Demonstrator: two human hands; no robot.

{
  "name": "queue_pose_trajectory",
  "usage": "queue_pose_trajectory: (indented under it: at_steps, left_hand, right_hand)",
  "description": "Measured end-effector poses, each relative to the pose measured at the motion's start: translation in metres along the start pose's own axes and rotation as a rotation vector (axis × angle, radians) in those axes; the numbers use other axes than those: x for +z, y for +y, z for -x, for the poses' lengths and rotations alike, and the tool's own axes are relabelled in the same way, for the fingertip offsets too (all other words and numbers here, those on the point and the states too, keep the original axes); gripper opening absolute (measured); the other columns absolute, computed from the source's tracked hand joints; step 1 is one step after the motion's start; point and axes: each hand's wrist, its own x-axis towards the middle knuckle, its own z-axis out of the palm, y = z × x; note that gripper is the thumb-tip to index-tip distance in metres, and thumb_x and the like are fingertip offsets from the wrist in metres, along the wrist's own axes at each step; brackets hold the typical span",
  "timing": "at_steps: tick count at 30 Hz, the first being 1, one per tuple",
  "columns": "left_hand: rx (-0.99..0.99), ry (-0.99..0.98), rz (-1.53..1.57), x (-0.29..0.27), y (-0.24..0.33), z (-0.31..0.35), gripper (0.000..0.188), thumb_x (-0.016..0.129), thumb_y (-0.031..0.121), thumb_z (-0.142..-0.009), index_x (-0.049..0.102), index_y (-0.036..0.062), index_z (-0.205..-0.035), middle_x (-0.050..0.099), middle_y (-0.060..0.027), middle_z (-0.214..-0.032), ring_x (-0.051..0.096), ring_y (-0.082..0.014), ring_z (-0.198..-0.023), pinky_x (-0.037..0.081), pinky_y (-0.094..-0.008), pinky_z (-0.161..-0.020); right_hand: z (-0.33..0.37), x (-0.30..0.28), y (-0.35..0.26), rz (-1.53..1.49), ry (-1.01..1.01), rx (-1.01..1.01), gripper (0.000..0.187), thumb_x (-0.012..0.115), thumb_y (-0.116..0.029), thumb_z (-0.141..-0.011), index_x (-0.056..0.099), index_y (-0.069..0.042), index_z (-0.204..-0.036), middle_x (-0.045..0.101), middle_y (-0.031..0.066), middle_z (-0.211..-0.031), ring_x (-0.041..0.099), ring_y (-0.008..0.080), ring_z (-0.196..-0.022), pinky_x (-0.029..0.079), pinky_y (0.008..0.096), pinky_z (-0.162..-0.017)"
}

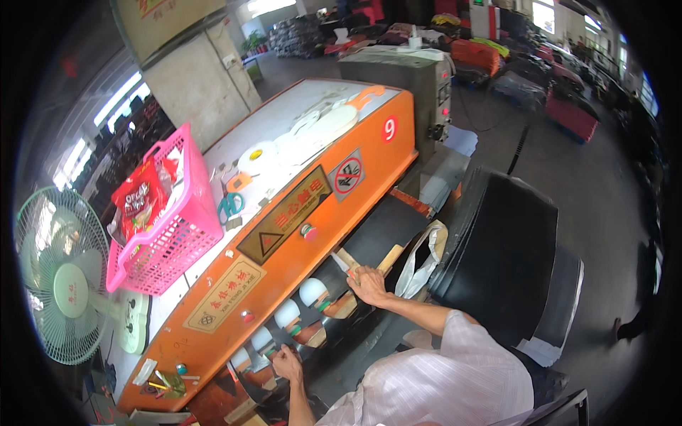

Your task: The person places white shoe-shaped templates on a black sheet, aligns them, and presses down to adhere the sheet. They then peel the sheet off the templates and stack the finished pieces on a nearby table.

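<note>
My right hand reaches in under the front of an orange machine, fingers bent at a pale strip on the black work surface. A wooden-looking bar lies just beyond that hand. To the left, my left hand has curled fingers at the edge of a row of pieces; whatever is in them is too small to make out. Several pieces in the row have a white rounded top and a brown lower part.
A pink basket with a red packet, teal-handled scissors and a tape roll are on the machine top. A green fan is at far left. Stacked black sheets lie to my right; a grey control box stands behind.
</note>
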Motion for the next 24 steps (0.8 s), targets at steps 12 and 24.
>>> queue_pose_trajectory:
  at_steps: [12, 24]
  left_hand:
    - [0.072, -0.069, 0.062, 0.002, -0.013, -0.004, 0.055, 0.060, 0.046, -0.100, 0.076, -0.0009, -0.076, 0.070, -0.0151, -0.065, 0.066, -0.0330, -0.063, 0.051, -0.0479, -0.069]
    - [0.263, -0.107, 0.038, -0.035, -0.034, 0.138, 0.041, 0.059, 0.032, -0.103, 0.075, -0.0023, -0.087, 0.070, -0.0207, -0.077, 0.064, -0.0334, -0.066, 0.047, -0.0487, -0.066]
  right_hand:
    - [0.008, 0.018, 0.010, -0.028, -0.146, -0.005, 0.032, 0.058, -0.031, -0.100, 0.071, -0.003, -0.095, 0.073, 0.0209, -0.086, 0.070, 0.0414, -0.089, 0.046, 0.0537, -0.087]
    - [0.093, -0.047, 0.032, 0.129, -0.175, -0.055, 0.039, 0.073, -0.035, -0.090, 0.068, -0.002, -0.111, 0.071, 0.0210, -0.106, 0.066, 0.0405, -0.106, 0.051, 0.0518, -0.093]
